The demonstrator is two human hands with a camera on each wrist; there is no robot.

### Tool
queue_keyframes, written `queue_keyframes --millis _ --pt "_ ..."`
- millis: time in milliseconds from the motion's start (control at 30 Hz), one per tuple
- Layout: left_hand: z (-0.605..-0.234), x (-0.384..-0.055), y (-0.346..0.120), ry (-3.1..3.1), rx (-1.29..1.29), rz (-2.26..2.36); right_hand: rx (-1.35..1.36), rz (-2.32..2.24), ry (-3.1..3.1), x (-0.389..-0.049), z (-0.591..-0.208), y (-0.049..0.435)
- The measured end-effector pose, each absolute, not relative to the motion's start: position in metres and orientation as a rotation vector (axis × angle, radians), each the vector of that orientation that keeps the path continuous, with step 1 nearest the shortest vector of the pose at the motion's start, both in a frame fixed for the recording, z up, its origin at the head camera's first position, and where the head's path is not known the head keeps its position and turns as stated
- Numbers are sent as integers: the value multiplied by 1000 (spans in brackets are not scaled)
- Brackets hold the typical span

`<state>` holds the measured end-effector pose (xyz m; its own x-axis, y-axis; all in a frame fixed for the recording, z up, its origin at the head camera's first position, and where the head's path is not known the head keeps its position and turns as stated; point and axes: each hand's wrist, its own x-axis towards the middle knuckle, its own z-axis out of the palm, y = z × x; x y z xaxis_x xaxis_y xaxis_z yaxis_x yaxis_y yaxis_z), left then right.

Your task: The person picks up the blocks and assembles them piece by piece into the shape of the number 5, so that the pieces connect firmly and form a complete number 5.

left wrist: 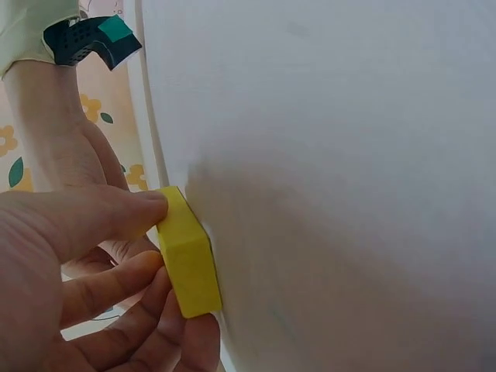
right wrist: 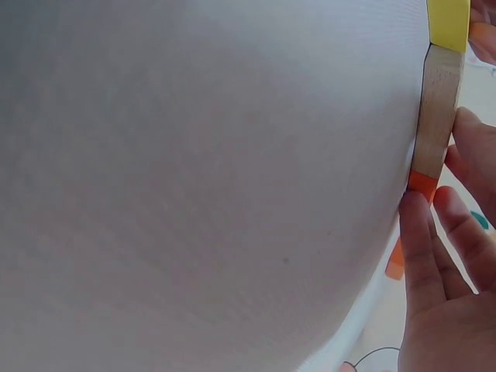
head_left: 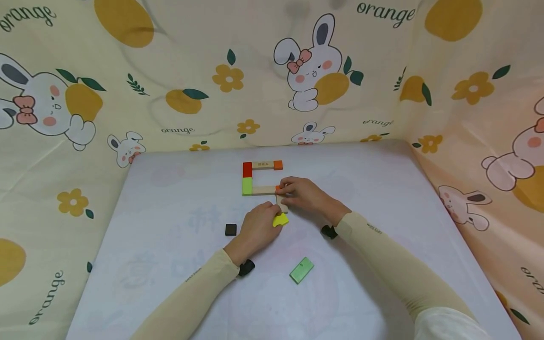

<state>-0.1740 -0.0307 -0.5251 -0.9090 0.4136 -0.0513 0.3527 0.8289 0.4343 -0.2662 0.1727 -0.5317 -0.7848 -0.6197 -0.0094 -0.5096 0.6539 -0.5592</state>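
Observation:
My left hand [head_left: 260, 224] pinches a yellow block [left wrist: 190, 256] between thumb and fingers, low against the white tabletop. In the head view part of the yellow block [head_left: 280, 219] shows beyond those fingertips, at the near end of a wooden block [head_left: 282, 204]. At the wooden block's far end is an orange piece [right wrist: 423, 184], where my right hand [head_left: 307, 195] has its fingertips, the thumb against the wood's side. Other blocks join on in a bent line: a wooden one [head_left: 264, 190], light green [head_left: 247, 186], red [head_left: 247, 169], wooden [head_left: 263, 165] and orange [head_left: 278, 165].
A small black block [head_left: 231, 230] lies left of my left hand. Nearer me lies a loose green block [head_left: 301, 270]. A patterned cloth [head_left: 263, 94] with rabbits and oranges rises behind and beside the white tabletop [head_left: 170, 264].

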Motion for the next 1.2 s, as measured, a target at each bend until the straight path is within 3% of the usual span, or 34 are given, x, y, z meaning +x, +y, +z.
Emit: queue_keyframes --millis 400,833,1200 --pt "-519 -165 -37 2918 654 780 -953 -796 2659 -267 -530 172" --pt "-514 -91 -14 2683 760 905 -926 -834 2656 -269 -528 173" --pt "-531 -77 -1 2637 762 793 -850 -858 2639 -267 -531 174"
